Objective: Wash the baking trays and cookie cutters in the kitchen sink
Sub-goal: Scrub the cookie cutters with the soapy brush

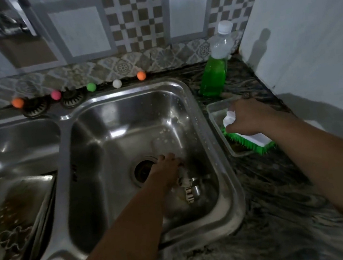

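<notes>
Left hand (167, 169) is down in the right-hand stainless steel sink basin (96, 150), beside the round drain opening (143, 171). Fingers curl over small shiny metal cookie cutters (190, 189) on the basin floor; too blurred to say whether it really grips one, so cannot tell.

Right hand (244, 120) is out over the counter, grasping the white handle of a scrub brush with green bristles (250, 140), which sits in a clear rectangular plastic tub (214, 112) just beside the sink.

Behind the tub: clear plastic bottle of green dish liquid with a white cap (215, 72), upright.

Left basin: stacked metal baking trays (17, 220) leaning in it, top one with brown residue and a figure-shaped cutter outline (12, 235) lying on it.

Progress, my read: early. Trays look unwashed, no suds or running water visible, cutters sit in a mostly dry basin with a few specks. Brush is only being picked up. Left: soap, scrub cutters, scrub trays, rinse all.
</notes>
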